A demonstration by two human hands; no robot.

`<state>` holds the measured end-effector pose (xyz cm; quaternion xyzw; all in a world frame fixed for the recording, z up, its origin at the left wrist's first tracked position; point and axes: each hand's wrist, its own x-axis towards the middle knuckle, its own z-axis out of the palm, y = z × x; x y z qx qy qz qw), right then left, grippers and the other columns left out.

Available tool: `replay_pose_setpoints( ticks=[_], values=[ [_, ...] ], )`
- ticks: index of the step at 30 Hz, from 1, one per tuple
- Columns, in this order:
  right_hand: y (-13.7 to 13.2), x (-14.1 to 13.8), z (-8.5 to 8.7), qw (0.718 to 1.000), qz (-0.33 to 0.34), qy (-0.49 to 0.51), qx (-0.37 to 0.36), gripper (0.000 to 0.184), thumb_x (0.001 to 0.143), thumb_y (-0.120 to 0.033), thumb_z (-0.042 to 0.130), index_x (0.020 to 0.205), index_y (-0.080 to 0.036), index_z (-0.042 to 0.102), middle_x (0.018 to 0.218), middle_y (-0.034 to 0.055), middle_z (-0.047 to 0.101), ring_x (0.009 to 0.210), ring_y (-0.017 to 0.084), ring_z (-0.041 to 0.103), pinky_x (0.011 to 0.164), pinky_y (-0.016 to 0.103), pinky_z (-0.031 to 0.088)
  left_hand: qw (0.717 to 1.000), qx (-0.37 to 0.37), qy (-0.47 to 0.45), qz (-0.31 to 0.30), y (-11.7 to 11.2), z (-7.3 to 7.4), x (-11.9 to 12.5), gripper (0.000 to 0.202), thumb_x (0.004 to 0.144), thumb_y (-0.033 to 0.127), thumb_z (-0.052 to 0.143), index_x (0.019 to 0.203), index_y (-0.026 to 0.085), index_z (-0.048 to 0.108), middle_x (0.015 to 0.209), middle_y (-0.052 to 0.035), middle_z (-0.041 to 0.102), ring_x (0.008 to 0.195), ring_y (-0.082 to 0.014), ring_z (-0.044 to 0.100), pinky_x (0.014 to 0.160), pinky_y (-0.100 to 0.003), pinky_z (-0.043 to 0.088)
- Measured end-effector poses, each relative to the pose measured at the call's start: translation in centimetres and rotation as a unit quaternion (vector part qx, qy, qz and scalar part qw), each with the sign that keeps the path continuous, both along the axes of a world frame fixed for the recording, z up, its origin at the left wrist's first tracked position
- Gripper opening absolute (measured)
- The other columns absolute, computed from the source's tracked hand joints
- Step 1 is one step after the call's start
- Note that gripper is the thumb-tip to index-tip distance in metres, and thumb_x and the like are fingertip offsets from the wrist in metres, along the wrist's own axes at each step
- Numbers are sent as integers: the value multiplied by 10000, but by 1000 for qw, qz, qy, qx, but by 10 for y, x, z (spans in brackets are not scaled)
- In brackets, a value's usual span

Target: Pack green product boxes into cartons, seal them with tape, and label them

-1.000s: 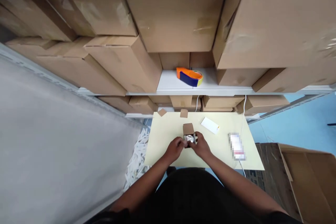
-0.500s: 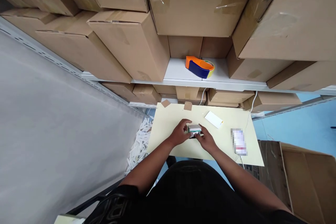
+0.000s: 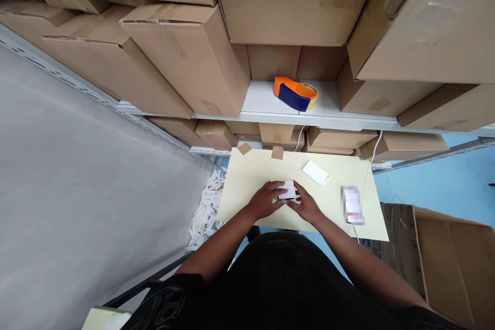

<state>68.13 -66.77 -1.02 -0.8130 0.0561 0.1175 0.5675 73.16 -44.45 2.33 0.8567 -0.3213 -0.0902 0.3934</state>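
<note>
Both my hands meet over a small white box (image 3: 287, 190) near the front middle of a pale yellow table (image 3: 247, 185). My left hand (image 3: 265, 200) curls round the box's left side. My right hand (image 3: 307, 205) presses against its right side with fingers closed on it. The box's underside and most of its sides are hidden by my fingers.
A white card (image 3: 316, 172) and a blurred phone (image 3: 352, 205) on a white cable lie to the right. Two cardboard scraps (image 3: 277, 152) sit at the table's far edge. An orange-and-blue tape dispenser (image 3: 294, 94) rests on the shelf among cardboard boxes. White paper strips (image 3: 207, 209) litter the floor at left. An open carton (image 3: 452, 258) stands at right.
One second ago a small brown box with an open flap and something shiny inside sat between my hands; now they hold a closed white box. The view tilted slightly up.
</note>
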Motion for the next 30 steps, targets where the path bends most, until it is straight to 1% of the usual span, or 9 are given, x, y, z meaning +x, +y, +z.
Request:
replay_pose_setpoints(
  ticks=[5, 11, 14, 16, 19, 22, 25, 27, 30],
  values=[
    [-3, -3, 3, 1000, -23, 0, 20, 672, 890, -462, 648, 1516, -263, 508, 1434, 102, 635, 1141, 260, 666, 919, 454, 584, 999, 16, 2, -32, 1, 2, -6, 356, 1025, 379, 554, 1322, 247, 697, 1488, -103, 590, 1316, -267, 577, 1142, -455, 449],
    [3, 1, 3, 999, -27, 11, -14, 705, 903, -461, 631, 1549, -233, 464, 1390, 119, 662, 1105, 265, 683, 916, 462, 582, 993, 107, -2, -59, 4, 0, -10, 428, 1031, 328, 515, 1449, 288, 598, 1614, -82, 468, 1298, -315, 588, 1129, -515, 417],
    [3, 0, 2, 999, -24, 14, -14, 705, 920, -476, 617, 1562, -241, 443, 1458, 120, 618, 1150, 268, 674, 961, 472, 568, 993, 106, -5, -54, 6, -6, -19, 498, 1018, 288, 517, 1516, 300, 517, 1664, -75, 387, 1374, -330, 530, 1142, -533, 408],
    [2, -4, 0, 999, -30, 15, -7, 693, 928, -510, 615, 1549, -244, 463, 1508, 126, 581, 1192, 281, 666, 998, 486, 553, 997, 69, 13, -24, 4, -10, -29, 632, 972, 300, 597, 1578, 285, 418, 1705, -97, 292, 1452, -339, 448, 1169, -538, 396],
    [-3, -11, -3, 999, -18, 20, 17, 692, 938, -544, 606, 1545, -242, 469, 1541, 138, 550, 1231, 299, 657, 1005, 493, 551, 994, -8, 75, 74, -3, -14, -42, 874, 893, 295, 690, 1643, 264, 244, 1729, -137, 185, 1497, -334, 382, 1175, -525, 414],
    [-5, -16, -6, 999, 19, 29, 25, 723, 942, -516, 593, 1587, -256, 395, 1546, 125, 546, 1291, 294, 620, 986, 465, 561, 971, -70, 166, 155, -9, -17, -45, 926, 869, 295, 713, 1646, 275, 210, 1696, -168, 242, 1389, -320, 508, 1093, -502, 492],
    [-5, -13, -9, 997, 44, 58, -23, 779, 893, -419, 626, 1606, -276, 345, 1505, 99, 581, 1295, 290, 612, 977, 449, 557, 938, -106, 272, 188, -12, -26, -42, 921, 840, 328, 762, 1622, 250, 283, 1597, -195, 419, 1292, -331, 586, 1058, -514, 506],
    [-4, -10, -14, 993, 61, 78, -63, 775, 846, -338, 641, 1578, -287, 389, 1439, 79, 633, 1244, 287, 641, 978, 444, 548, 918, -118, 329, 186, -13, -37, -41, 913, 800, 327, 804, 1590, 222, 357, 1522, -202, 516, 1276, -354, 598, 1069, -532, 489],
    [-2, -6, -26, 987, 78, 95, -104, 646, 818, -286, 639, 1454, -255, 535, 1322, 85, 702, 1184, 292, 674, 976, 431, 539, 900, -147, 368, 184, -15, -56, -44, 925, 753, 320, 841, 1563, 216, 408, 1538, -209, 504, 1268, -379, 602, 1052, -533, 493]
  ],
)
